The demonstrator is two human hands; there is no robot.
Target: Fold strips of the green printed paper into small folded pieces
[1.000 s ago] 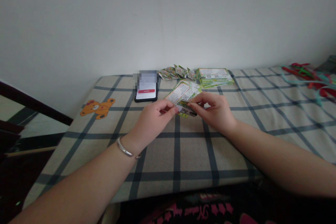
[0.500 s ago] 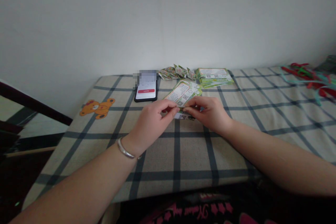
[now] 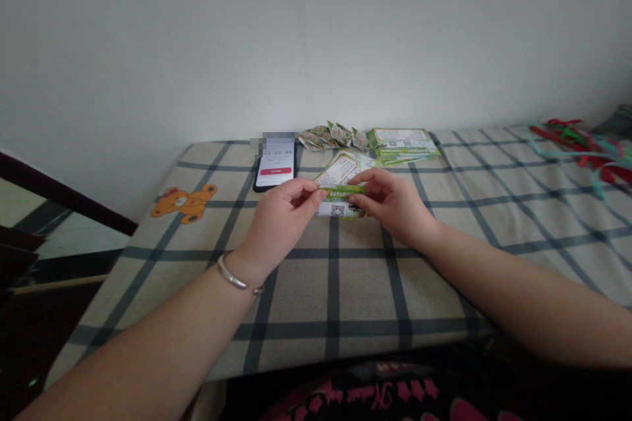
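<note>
My left hand, with a silver bracelet at the wrist, and my right hand pinch the two ends of a small green and white printed paper card just above the checked tablecloth. The card is folded over along its length, a green strip on top and a code mark below. A flat card of the same print lies right behind my fingers. Further back sit several small folded paper pieces and a stack of flat cards.
A phone with a lit screen lies behind my left hand. A bear print marks the cloth at the left. Red and green ribbons lie at the far right. A white wall stands behind, a dark wooden rail at left.
Both hands have turned and folded the card: it lay open and slanted between my fingers, now it is folded into a narrow level strip held slightly further from me.
</note>
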